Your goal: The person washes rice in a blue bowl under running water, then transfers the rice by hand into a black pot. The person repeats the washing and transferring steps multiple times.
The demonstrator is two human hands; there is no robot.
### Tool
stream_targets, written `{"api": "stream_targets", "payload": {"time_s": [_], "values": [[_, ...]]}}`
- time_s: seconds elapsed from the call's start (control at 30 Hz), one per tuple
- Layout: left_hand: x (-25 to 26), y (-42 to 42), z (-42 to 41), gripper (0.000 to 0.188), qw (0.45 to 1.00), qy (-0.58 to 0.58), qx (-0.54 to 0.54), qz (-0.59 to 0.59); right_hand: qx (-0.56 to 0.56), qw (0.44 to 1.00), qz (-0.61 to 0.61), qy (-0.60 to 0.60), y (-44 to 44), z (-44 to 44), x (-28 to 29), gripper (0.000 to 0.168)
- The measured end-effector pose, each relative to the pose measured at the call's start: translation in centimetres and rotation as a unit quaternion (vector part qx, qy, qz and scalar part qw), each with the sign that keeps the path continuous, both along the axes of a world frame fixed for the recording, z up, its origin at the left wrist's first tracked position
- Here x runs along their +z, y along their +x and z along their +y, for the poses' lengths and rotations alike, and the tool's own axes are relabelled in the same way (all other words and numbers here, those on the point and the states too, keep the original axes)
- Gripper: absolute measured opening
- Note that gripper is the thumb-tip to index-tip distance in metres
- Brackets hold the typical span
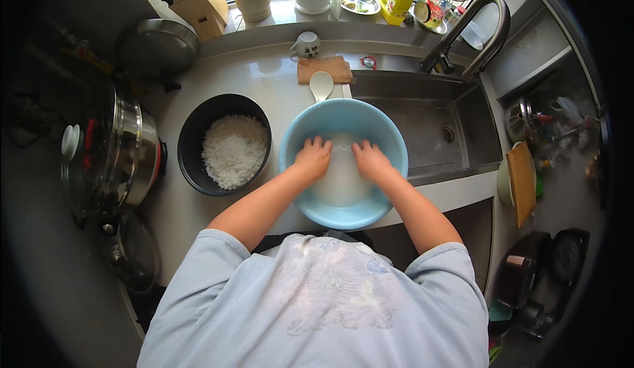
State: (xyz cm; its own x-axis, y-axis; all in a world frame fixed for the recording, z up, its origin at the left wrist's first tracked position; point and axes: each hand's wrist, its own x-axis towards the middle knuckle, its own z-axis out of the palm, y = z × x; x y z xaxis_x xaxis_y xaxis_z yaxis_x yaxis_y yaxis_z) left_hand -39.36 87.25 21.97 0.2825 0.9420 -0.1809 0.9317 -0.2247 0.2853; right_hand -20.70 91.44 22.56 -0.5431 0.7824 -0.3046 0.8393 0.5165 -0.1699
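In front of me stands a light blue plastic basin [344, 217] with cloudy whitish water [342, 184] in it. My left hand [313, 159] reaches into the left side of the basin, and my right hand [371, 161] into the right side. Both point away from me with the fingers somewhat apart, the fingertips at the water. The murky water and the backs of my hands hide whatever may be under the palms. To the left, a dark inner cooking pot [188, 157] holds a mound of white rice [235, 152].
A white rice paddle [321, 84] and a folded tan cloth [329, 69] lie behind the basin, near a mug [308, 45]. A steel sink [426, 120] with a curved faucet [490, 36] is on the right. Far left stands a glass-lidded steel pot [131, 150].
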Motion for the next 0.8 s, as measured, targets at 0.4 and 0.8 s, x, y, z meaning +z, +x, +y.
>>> {"api": "stream_targets", "payload": {"time_s": [0.4, 0.8], "values": [[4.9, 1.6, -0.9, 0.027, 0.986, -0.097, 0.084, -0.103, 0.011, 0.964, 0.197, -0.18, -1.0, 0.4, 4.3, 0.038], [0.1, 0.1, -0.5, 0.039, 0.993, -0.118, 0.001, -0.007, 0.162, 0.979, 0.019, -0.119, -0.3, 1.4, 1.5, 0.054]]}}
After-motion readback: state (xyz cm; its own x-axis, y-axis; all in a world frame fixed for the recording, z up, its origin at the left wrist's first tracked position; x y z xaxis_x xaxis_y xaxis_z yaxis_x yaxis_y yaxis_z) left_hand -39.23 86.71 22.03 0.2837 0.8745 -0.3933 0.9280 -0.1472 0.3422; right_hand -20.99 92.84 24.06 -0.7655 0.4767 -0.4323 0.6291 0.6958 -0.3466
